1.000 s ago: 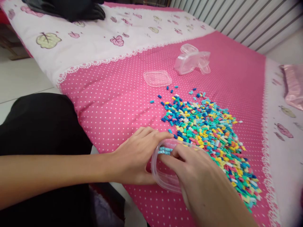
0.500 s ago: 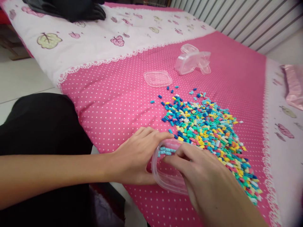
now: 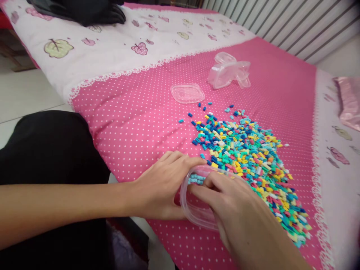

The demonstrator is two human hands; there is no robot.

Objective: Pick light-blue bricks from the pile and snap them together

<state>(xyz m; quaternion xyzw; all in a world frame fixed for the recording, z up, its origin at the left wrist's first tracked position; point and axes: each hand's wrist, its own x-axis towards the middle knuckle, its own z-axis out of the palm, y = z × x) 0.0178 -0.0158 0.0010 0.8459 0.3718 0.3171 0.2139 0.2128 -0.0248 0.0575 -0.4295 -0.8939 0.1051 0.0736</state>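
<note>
A clear plastic container (image 3: 184, 197) rests tilted on the pink bedspread, its opening facing me. My left hand (image 3: 165, 183) grips its left side, thumb below and fingers along the top. Inside, light blue toy building bricks (image 3: 195, 179) sit in a neat row against the upper left wall. My right hand (image 3: 227, 198) reaches into the container with fingers bent and drawn together by those bricks; its fingertips are partly hidden, and I cannot make out what they hold. Just beyond lies a large pile of small multicoloured bricks (image 3: 244, 146).
A clear lid (image 3: 187, 93) lies flat behind the pile, near several nested clear containers (image 3: 229, 71). Dark fabric (image 3: 92, 11) lies at the far left of the bed. A pink satin cloth (image 3: 348, 99) is at the right. My dark-clothed knee (image 3: 53, 146) is beside the bed edge.
My right hand has shifted slightly left and deeper into the container, covering more of the light blue bricks. My left hand stays in place on the container.
</note>
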